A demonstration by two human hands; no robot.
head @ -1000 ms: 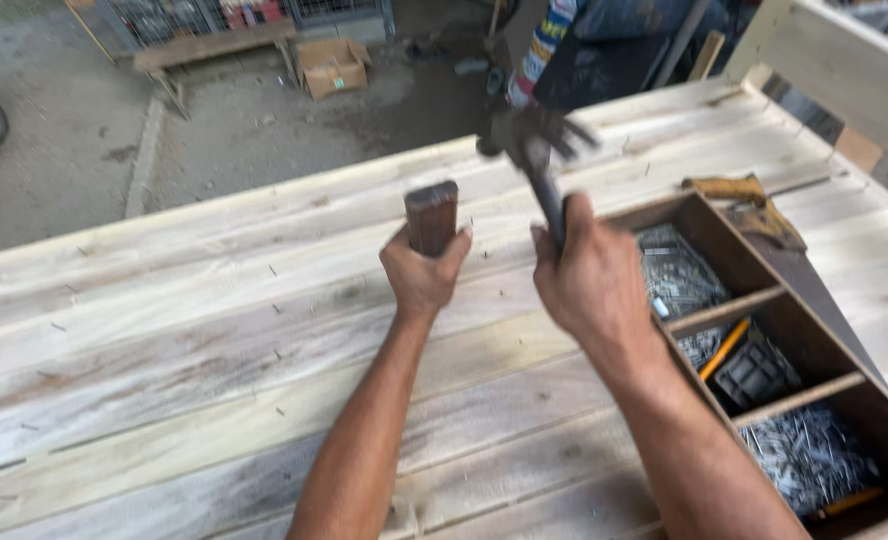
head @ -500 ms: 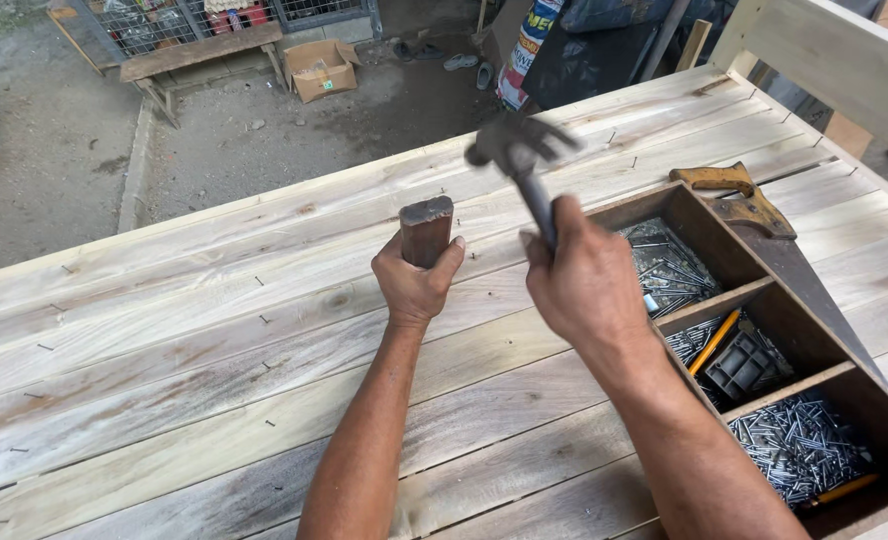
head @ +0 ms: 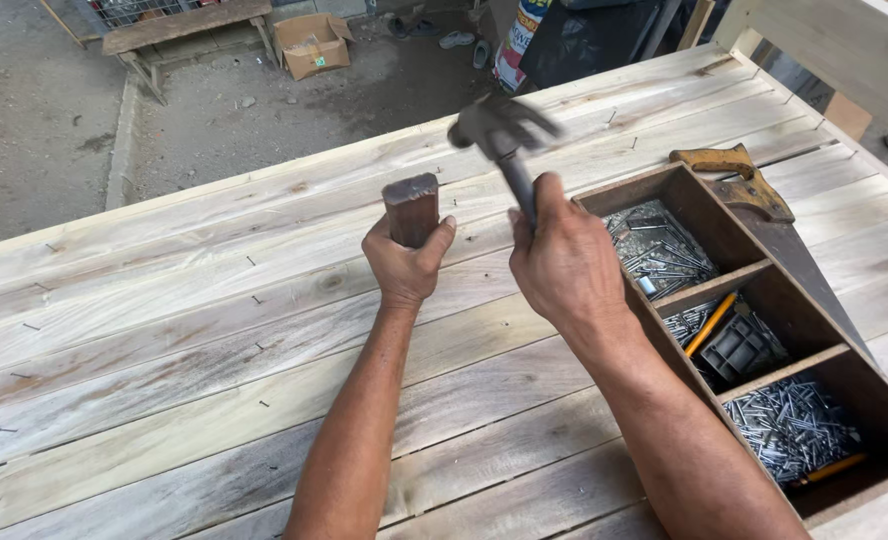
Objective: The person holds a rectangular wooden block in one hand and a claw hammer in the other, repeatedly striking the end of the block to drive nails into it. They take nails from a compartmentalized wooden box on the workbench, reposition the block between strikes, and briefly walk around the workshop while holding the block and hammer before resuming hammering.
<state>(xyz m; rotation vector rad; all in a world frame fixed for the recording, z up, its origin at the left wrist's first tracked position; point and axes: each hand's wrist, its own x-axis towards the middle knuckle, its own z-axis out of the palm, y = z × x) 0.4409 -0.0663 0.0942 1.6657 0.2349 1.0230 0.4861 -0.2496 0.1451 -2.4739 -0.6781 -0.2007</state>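
Since the frame half a second earlier, the hammer head (head: 499,125) has stayed raised above the planks and blurred with motion, and the wooden block (head: 411,208) has remained upright in the same spot on the boards.

Left to right:

1. Plank surface (head: 164,330): pale, rough boards laid side by side, with small nails standing or lying at several points along them.
2. Left hand (head: 404,265): fingers and thumb are curled around the lower part of the wooden block. The block is dark brown, rectangular, and stands on end on the planks; its top end shows above the hand.
3. Right hand (head: 564,265): closed in a fist around the handle of the hammer. The handle rises from the fist and leans away from the person. The hammer head is above and slightly to the right of the block, apart from it.
4. Wooden tray (head: 759,270): just beside the right forearm, divided into three compartments. The far compartment holds loose nails (head: 654,250). The middle compartment holds an orange pencil (head: 709,322) and a dark plastic part (head: 742,348). The near compartment holds a heap of nails with a second orange item at its near edge.
5. Handsaw (head: 739,180): lies on the planks touching the far right side of the tray, wooden handle at the far end.
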